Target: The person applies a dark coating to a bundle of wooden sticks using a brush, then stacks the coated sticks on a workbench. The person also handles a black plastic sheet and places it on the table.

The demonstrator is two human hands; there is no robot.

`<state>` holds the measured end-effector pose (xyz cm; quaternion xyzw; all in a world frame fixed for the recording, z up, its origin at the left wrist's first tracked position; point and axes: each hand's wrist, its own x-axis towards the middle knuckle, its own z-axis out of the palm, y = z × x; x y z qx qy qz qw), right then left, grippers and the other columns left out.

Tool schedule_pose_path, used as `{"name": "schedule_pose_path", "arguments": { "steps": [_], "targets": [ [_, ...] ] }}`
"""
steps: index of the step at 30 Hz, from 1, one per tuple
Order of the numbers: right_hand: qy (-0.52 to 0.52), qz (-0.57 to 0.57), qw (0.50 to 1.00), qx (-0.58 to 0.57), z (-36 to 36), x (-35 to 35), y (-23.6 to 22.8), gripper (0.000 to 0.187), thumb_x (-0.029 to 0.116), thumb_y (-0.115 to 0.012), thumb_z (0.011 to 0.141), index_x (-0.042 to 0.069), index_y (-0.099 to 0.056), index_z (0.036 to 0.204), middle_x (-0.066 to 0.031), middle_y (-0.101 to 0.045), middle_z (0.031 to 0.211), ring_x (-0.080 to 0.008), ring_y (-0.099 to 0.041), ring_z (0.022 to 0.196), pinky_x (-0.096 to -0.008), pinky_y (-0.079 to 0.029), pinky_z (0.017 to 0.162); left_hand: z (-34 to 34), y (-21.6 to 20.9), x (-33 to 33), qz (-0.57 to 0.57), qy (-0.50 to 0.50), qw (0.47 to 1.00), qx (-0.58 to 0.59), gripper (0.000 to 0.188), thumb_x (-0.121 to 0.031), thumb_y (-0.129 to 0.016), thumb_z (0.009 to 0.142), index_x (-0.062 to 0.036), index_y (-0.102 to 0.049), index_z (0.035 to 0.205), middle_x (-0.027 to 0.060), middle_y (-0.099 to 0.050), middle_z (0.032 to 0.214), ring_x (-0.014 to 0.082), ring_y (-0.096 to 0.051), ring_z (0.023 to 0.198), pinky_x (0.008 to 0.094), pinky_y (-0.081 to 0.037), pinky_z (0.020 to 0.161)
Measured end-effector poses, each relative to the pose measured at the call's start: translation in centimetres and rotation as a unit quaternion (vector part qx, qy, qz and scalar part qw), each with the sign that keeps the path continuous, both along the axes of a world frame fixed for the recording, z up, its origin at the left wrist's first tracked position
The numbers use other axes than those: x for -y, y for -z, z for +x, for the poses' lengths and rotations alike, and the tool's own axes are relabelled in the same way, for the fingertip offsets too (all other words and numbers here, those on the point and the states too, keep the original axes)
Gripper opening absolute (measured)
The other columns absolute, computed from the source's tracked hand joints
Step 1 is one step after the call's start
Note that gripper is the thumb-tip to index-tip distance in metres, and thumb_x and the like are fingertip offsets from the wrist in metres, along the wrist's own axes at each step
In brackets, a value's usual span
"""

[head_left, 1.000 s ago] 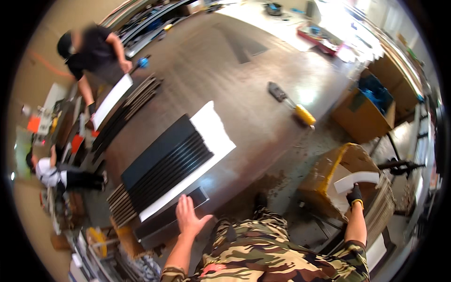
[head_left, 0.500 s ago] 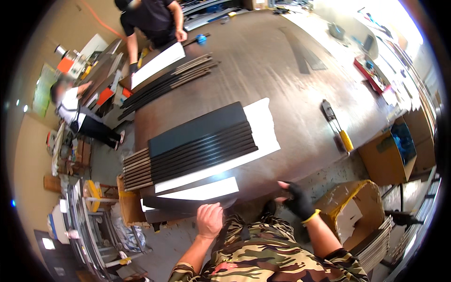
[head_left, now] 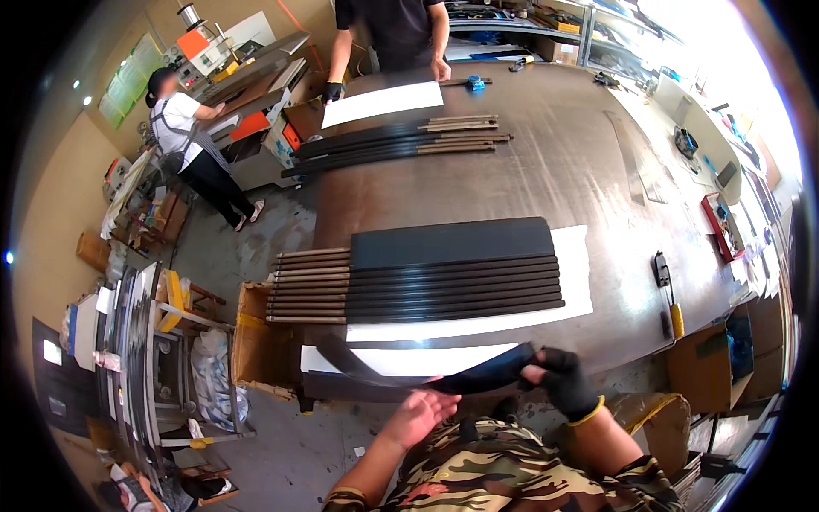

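Observation:
A thin black flexible strip (head_left: pixel 490 375) bows above the table's near edge, its left end lifted and smeared by motion. My right hand (head_left: pixel 565 386), in a black fingerless glove with a yellow cuff, pinches the strip's right end. Bare and palm-up, my left hand (head_left: pixel 424 416) has its fingers stretched out at the strip's lower edge near its middle. Beneath lie a white strip (head_left: pixel 409 360) and another dark sheet (head_left: pixel 341 388). Farther in, several black rods (head_left: pixel 452 290) with brown ends lie side by side along a dark flat panel (head_left: pixel 452 243), on a white sheet (head_left: pixel 580 282).
A yellow-handled tool (head_left: pixel 670 294) lies on the table's right side. Beyond the panel are more dark rods (head_left: pixel 401 147). A co-worker across the table (head_left: pixel 392 34) handles a white sheet (head_left: pixel 384 104). Cardboard boxes (head_left: pixel 256 341) stand by the near corners.
My right hand has come to the black strip and taken its right end. The strip has lifted and bent. My left hand has turned palm-up, fingers extended. The view has swung left.

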<state>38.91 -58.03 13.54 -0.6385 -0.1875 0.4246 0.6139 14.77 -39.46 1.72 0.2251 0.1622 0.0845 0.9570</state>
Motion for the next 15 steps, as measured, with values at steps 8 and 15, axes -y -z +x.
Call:
{"name": "schedule_pose_path", "arguments": {
  "steps": [8,15],
  "targets": [
    [0.260,-0.054,0.962,-0.068,1.8,1.1,8.0,0.007,0.008,-0.069,0.089,0.005,-0.065,0.094,-0.0036,-0.064,0.075,-0.0158,-0.064,0.064,-0.0296,-0.053,0.058,-7.4,2.1,-13.6,-0.021,-0.272,0.950,-0.156,0.017,-0.024,-0.065,0.096,-0.0086,-0.068,0.101,0.0102,-0.073,0.097,0.0252,-0.071,0.086,0.0390,-0.059,0.074],
    [0.322,-0.107,0.935,-0.102,1.6,0.7,14.9,0.010,0.010,-0.070,0.090,0.006,-0.063,0.094,-0.0043,-0.064,0.077,-0.0177,-0.064,0.063,-0.0296,-0.052,0.056,-11.1,1.4,-18.6,0.143,-0.131,0.933,-0.304,0.020,-0.006,-0.064,0.093,0.0017,-0.062,0.112,0.0136,-0.070,0.098,0.0279,-0.070,0.084,0.0419,-0.062,0.073]
  ]
}}
